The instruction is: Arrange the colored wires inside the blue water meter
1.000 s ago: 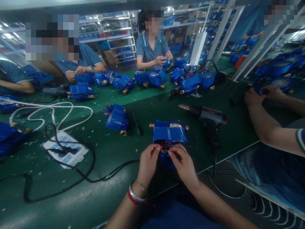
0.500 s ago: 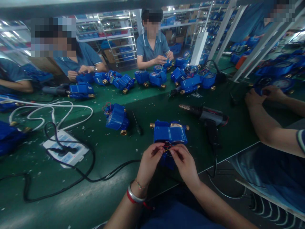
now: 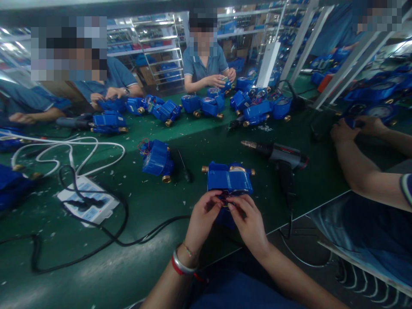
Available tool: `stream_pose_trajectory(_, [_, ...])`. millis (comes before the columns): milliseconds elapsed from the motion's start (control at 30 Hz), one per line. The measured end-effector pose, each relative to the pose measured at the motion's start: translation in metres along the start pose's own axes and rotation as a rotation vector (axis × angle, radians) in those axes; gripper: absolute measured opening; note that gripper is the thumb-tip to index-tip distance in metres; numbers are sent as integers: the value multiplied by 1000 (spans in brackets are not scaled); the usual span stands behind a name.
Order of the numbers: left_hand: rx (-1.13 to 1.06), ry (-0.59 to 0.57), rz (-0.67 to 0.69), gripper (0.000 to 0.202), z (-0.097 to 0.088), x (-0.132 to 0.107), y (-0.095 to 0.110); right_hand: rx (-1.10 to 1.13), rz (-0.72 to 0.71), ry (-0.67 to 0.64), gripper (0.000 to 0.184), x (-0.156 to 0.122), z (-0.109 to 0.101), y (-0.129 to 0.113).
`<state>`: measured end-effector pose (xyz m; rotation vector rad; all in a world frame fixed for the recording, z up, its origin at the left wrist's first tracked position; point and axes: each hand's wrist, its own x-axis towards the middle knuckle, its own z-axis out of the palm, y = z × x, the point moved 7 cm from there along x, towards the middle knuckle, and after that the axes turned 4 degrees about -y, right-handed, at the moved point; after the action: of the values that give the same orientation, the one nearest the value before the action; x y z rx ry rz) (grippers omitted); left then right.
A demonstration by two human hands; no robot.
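A blue water meter [image 3: 229, 178] with brass threaded ends lies on the green bench in front of me. Thin red and yellow wires [image 3: 226, 200] come out at its near side. My left hand [image 3: 203, 215] pinches some of these wires between thumb and fingertips. Opposite it, my right hand [image 3: 249, 219] is also closed in a pinch on the wires, its fingertips almost meeting the left ones. The blue part below the wires is half covered by my hands, and the exact wire ends are too small to make out.
A heat gun [image 3: 281, 156] lies to the right. Left of the meter are a screwdriver [image 3: 184, 167], another blue meter [image 3: 157, 159] and a power strip [image 3: 88, 201] with looping cables. Several meters line the far side, where co-workers sit. A co-worker's arm [image 3: 360, 159] rests at right.
My right fingers have shifted slightly at the wires, while the left hand stays nearly still. At far left, a co-worker's hand has come into view over the bench.
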<state>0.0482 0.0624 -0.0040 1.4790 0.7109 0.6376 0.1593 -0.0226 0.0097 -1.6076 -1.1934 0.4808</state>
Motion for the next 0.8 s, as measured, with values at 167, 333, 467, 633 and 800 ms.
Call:
stream_pose_trajectory(167, [88,24,14,27,-1,-1,2,-36,-9,19,14,1,-1,-1])
stream_pose_trajectory(333, [141,26,14,26,-1,-2,4,-16,-48,11,13,3,-1,-5])
stream_pose_trajectory(467, [143,38,-4,23,-3,-3,4,23,-49,-25,13,3,2,-6])
stream_pose_trajectory(633, [106,38,-23,29,-2,-3,5,30,-20,-16,14,3,1,-2])
stream_pose_trajectory(800, [-13,-1,-27,31,3,-2,3,44,11,12,14,5,-4,4])
